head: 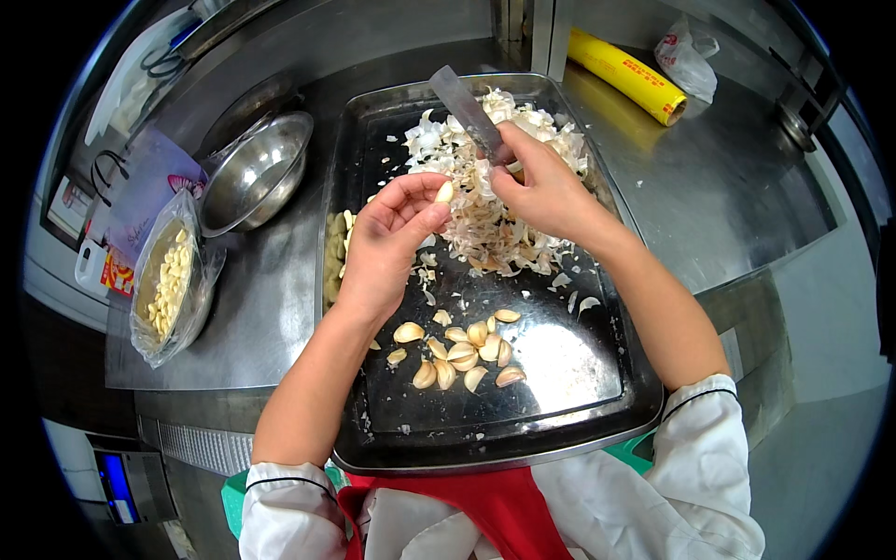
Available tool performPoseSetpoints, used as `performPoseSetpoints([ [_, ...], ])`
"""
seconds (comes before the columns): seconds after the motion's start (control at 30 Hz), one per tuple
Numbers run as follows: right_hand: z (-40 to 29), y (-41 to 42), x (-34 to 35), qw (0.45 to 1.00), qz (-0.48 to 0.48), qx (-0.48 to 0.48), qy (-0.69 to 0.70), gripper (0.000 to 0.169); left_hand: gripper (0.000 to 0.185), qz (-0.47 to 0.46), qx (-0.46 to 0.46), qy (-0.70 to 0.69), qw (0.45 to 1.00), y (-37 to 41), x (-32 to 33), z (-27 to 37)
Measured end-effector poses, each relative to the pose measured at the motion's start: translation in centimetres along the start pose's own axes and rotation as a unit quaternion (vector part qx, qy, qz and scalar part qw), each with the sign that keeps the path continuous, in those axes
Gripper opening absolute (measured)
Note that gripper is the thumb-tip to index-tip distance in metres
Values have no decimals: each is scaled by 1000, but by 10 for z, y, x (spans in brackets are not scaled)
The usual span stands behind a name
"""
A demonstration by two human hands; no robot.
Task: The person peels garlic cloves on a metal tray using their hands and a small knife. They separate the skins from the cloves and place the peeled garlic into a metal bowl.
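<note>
Between the thumb and fingers of my left hand (pixel 392 234) is a pale peeled garlic clove (pixel 445 192). My right hand (pixel 542 182) grips a small knife (pixel 465 108) with a broad, blunt-ended blade that points up and to the left. Both hands are above a dark metal tray (pixel 560 420). Under and beyond the right hand spreads a heap of papery garlic skins (pixel 490 238). Several unpeeled garlic cloves (pixel 462 353) lie in the near half of the tray. Peeled cloves (pixel 339 234) line its left side, partly covered by my left hand.
Left of the tray, a steel bowl (pixel 255 175) leans tilted on the steel counter (pixel 259 308). A plastic-lined bowl (pixel 168 280) beside it holds many peeled cloves. A yellow roll (pixel 626 77) and a white plastic bag (pixel 687 59) lie at the back right.
</note>
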State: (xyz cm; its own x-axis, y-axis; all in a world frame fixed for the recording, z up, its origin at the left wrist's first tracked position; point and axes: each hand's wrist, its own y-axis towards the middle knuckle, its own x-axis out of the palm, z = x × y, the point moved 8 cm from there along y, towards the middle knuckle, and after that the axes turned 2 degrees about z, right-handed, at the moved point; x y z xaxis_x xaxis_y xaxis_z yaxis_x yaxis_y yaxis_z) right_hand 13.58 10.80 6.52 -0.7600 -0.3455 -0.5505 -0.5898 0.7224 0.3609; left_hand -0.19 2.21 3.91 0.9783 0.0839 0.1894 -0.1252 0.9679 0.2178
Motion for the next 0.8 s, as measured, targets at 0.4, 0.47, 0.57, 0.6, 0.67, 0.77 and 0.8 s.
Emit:
performPoseSetpoints([
  [0.4,23,11,9,998,21,6,61,24,22,-5,59,51,997,0,3,10],
  [0.47,24,11,16,999,16,-10,38,28,23,-19,19,-10,1000,4,0,6],
  [0.57,21,4,26,999,-15,5,37,29,23,19,15,-33,999,2,-15,26],
  [0.6,24,1,26,999,-22,5,31,32,23,27,27,-35,999,4,-21,31],
  [0.67,25,3,35,998,-25,10,53,34,23,69,80,11,994,-6,-45,52],
  [0.77,23,1,34,996,-60,37,50,35,23,135,169,193,957,-26,-75,76],
  [0.8,21,2,37,996,-69,34,44,35,23,157,177,243,941,-35,-86,81],
])
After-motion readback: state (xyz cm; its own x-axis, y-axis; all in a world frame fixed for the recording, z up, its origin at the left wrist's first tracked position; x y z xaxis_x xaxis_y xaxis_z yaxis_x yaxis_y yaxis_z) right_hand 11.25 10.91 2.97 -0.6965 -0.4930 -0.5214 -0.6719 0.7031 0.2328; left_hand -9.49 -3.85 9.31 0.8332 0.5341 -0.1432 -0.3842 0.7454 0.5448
